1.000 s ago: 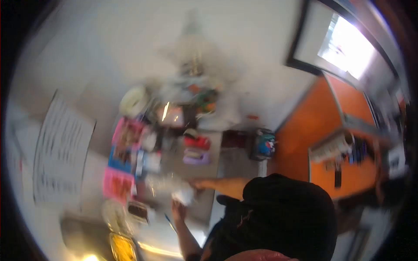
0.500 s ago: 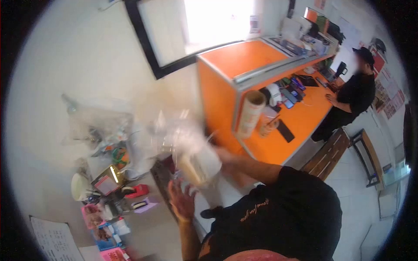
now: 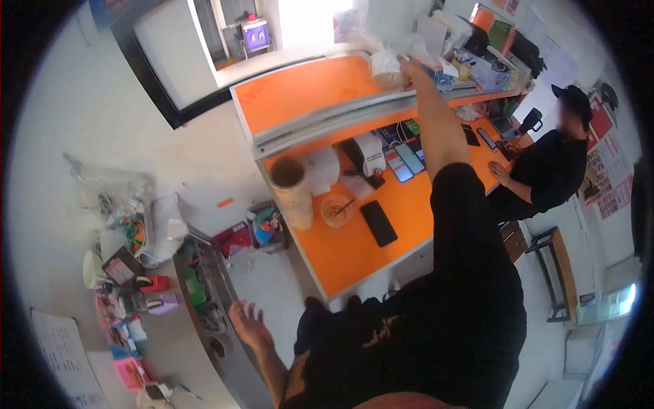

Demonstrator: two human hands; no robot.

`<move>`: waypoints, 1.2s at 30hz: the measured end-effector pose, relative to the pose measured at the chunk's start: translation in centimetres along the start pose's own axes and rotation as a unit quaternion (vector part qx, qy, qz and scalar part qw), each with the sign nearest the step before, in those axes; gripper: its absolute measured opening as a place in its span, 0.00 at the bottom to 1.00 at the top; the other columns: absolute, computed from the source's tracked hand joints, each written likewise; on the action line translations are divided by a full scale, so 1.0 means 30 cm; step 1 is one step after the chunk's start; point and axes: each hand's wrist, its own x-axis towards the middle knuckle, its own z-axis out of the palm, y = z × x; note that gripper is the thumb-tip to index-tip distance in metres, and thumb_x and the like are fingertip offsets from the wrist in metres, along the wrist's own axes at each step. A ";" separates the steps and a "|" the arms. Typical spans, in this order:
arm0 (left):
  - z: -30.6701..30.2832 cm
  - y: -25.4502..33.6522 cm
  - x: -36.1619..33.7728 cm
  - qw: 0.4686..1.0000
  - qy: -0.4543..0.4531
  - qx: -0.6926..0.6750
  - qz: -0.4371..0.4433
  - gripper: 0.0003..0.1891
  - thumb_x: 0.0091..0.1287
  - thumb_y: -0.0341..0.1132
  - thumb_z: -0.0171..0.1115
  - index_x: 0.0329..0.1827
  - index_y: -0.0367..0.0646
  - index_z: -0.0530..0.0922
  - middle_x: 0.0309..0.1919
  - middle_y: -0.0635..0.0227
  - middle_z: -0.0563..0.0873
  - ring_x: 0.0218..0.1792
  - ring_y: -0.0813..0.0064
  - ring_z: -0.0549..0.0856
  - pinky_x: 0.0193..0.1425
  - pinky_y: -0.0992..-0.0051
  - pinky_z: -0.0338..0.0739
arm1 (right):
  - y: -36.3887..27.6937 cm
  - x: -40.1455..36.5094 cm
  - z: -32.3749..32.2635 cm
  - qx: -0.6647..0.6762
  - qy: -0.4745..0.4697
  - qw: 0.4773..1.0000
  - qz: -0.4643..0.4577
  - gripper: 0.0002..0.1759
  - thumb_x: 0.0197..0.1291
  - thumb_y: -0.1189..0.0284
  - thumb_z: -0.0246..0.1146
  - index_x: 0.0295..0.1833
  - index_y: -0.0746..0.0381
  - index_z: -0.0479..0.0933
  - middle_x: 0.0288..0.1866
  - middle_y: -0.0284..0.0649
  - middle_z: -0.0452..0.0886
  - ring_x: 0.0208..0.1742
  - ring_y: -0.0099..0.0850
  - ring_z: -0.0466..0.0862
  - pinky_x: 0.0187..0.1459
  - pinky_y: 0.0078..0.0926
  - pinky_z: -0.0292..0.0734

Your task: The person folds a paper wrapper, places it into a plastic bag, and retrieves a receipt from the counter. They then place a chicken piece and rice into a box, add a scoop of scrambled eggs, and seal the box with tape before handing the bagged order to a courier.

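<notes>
My right arm reaches far across the orange counter, and my right hand [image 3: 411,68] is closed on a clear plastic bag with a whitish container [image 3: 387,69] in it. The bag is at the upper shelf [image 3: 300,99], near the window, and its top is smeared by motion. Low on the left, my left hand [image 3: 250,326] hangs beside the grey side table, fingers apart and nothing in them. Below my right forearm, phones [image 3: 407,162] lie on the lower desk with a black phone [image 3: 379,223] and a lidded drink cup with a straw [image 3: 336,210].
A person in black [image 3: 545,153] stands at the counter's right end, a hand on the desk. A large roll of film [image 3: 291,194] stands at the near corner. The grey side table [image 3: 187,341] holds a red tape dispenser [image 3: 155,283] and small baskets. A wooden bench [image 3: 560,273] stands right.
My right hand has carried the bag from beside the side table up to the counter's upper shelf. My view has shifted towards the counter; my left hand stays low, fingers spread.
</notes>
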 end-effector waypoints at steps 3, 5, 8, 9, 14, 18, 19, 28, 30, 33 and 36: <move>0.050 0.103 -0.024 0.994 0.052 0.047 0.084 0.17 0.75 0.47 0.52 0.58 0.48 0.71 0.49 0.70 0.78 0.49 0.72 0.77 0.54 0.68 0.69 | 0.189 0.418 0.015 -0.114 0.019 0.992 -0.056 0.36 0.66 0.47 0.54 0.72 0.58 0.65 0.68 0.56 0.72 0.70 0.53 0.69 0.67 0.49 0.66; 0.062 0.130 -0.024 0.985 0.042 0.111 0.126 0.14 0.77 0.43 0.49 0.56 0.45 0.71 0.47 0.69 0.78 0.47 0.73 0.78 0.52 0.71 0.71 | 0.209 0.459 -0.022 -0.197 0.035 0.976 -0.089 0.34 0.67 0.48 0.54 0.70 0.58 0.69 0.66 0.56 0.74 0.70 0.54 0.70 0.69 0.43 0.62; 0.176 0.149 -0.003 0.963 0.003 0.211 0.170 0.12 0.77 0.39 0.47 0.54 0.41 0.72 0.46 0.67 0.78 0.47 0.73 0.78 0.50 0.72 0.72 | 0.222 0.180 -0.147 -0.207 0.126 0.935 -0.260 0.29 0.68 0.52 0.54 0.65 0.60 0.73 0.58 0.55 0.79 0.63 0.53 0.75 0.63 0.43 0.67; 0.210 0.125 -0.002 0.952 -0.024 0.234 0.194 0.12 0.77 0.38 0.47 0.53 0.40 0.72 0.45 0.66 0.78 0.46 0.73 0.78 0.50 0.72 0.72 | 0.209 -0.004 -0.208 -0.165 0.151 0.917 -0.332 0.27 0.69 0.54 0.54 0.63 0.61 0.75 0.53 0.54 0.82 0.58 0.52 0.78 0.59 0.43 0.70; 0.491 -0.021 -0.087 0.875 -0.144 0.358 0.291 0.13 0.75 0.39 0.51 0.46 0.36 0.75 0.34 0.59 0.83 0.36 0.70 0.82 0.45 0.73 0.74 | 0.930 -0.161 -0.329 -0.253 0.037 0.932 -0.257 0.16 0.69 0.62 0.53 0.52 0.61 0.75 0.46 0.50 0.80 0.48 0.44 0.79 0.48 0.45 0.74; 0.853 -0.262 -0.141 0.919 -0.308 0.246 0.028 0.11 0.72 0.32 0.56 0.47 0.30 0.77 0.34 0.58 0.85 0.34 0.70 0.86 0.47 0.73 0.80 | 1.505 -0.144 -0.247 -0.468 -0.002 0.875 -0.124 0.26 0.65 0.51 0.55 0.67 0.43 0.70 0.76 0.45 0.59 0.77 0.59 0.49 0.67 0.75 0.48; 0.940 -0.339 -0.134 0.902 -0.328 0.279 -0.026 0.12 0.72 0.34 0.58 0.48 0.31 0.77 0.40 0.57 0.84 0.38 0.72 0.85 0.48 0.73 0.80 | 1.526 -0.138 -0.233 -0.459 -0.031 0.879 -0.123 0.27 0.65 0.50 0.55 0.69 0.39 0.68 0.79 0.42 0.53 0.79 0.60 0.42 0.68 0.77 0.42; 1.548 -0.933 0.324 0.871 -0.180 0.439 0.129 0.27 0.66 0.38 0.67 0.63 0.34 0.70 0.55 0.57 0.80 0.60 0.66 0.77 0.62 0.69 0.72 | 1.334 -0.103 -0.152 -0.398 -0.065 0.893 -0.199 0.26 0.60 0.50 0.62 0.63 0.44 0.73 0.71 0.49 0.64 0.74 0.56 0.57 0.68 0.67 0.51; 1.623 -1.010 0.489 0.845 -0.216 0.447 0.201 0.30 0.63 0.38 0.71 0.64 0.34 0.70 0.56 0.55 0.80 0.60 0.65 0.77 0.61 0.67 0.73 | 1.264 -0.079 -0.073 -0.229 -0.115 0.935 -0.244 0.28 0.58 0.49 0.65 0.61 0.50 0.74 0.62 0.54 0.73 0.65 0.55 0.71 0.62 0.59 0.66; 1.777 -0.876 0.498 0.866 -0.231 0.397 0.196 0.30 0.59 0.35 0.74 0.62 0.33 0.73 0.55 0.56 0.82 0.57 0.64 0.80 0.59 0.67 0.76 | 1.079 -0.123 0.076 -0.080 -0.354 0.893 -0.264 0.33 0.52 0.53 0.73 0.57 0.63 0.76 0.53 0.50 0.79 0.58 0.45 0.77 0.59 0.44 0.69; 1.863 -0.789 0.471 0.930 -0.252 0.249 0.103 0.25 0.59 0.33 0.73 0.59 0.35 0.76 0.54 0.59 0.83 0.54 0.65 0.82 0.60 0.66 0.76 | 1.003 -0.166 0.192 0.182 -0.398 0.881 -0.178 0.19 0.50 0.62 0.76 0.42 0.61 0.79 0.44 0.41 0.81 0.52 0.36 0.79 0.54 0.35 0.73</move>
